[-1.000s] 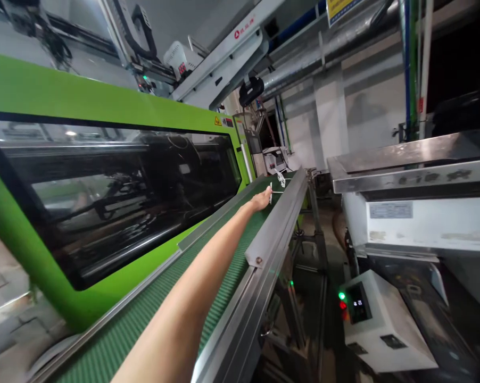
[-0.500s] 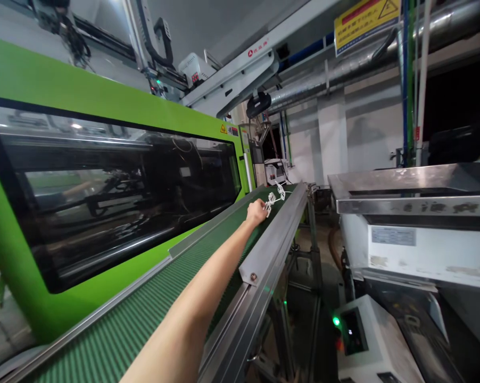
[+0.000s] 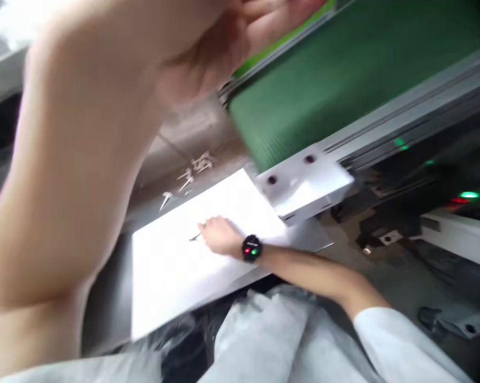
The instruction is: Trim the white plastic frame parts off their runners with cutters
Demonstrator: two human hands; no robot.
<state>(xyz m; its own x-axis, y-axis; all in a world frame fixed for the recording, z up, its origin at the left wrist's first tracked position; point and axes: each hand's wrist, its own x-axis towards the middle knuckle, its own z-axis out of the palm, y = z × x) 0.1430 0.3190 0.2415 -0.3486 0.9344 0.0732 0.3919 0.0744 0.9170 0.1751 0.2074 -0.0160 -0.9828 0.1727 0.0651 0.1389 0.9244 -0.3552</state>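
Observation:
My left hand [image 3: 232,45] is raised close to the camera at the top of the view, its palm side showing. Its fingertips are cut off by the frame edge and blurred, so anything in them is hidden. My right hand [image 3: 220,234], with a black watch [image 3: 251,248] at the wrist, is closed low over a white sheet [image 3: 164,282]. From its fingers a small thin metal tool [image 3: 195,238] sticks out to the left; its kind is not clear. Small pale branched plastic parts [image 3: 202,162] lie just beyond the sheet, on a metal surface [image 3: 152,186].
The green conveyor belt [image 3: 323,85] ends at upper right, above a white metal bracket [image 3: 304,186] beside the sheet. Machinery with green and red lights [image 3: 467,195] stands at the right.
The view has swung from along the conveyor down to the sheet. My left hand, earlier at white plastic parts on the belt, is now close to the camera. My right hand has come into view.

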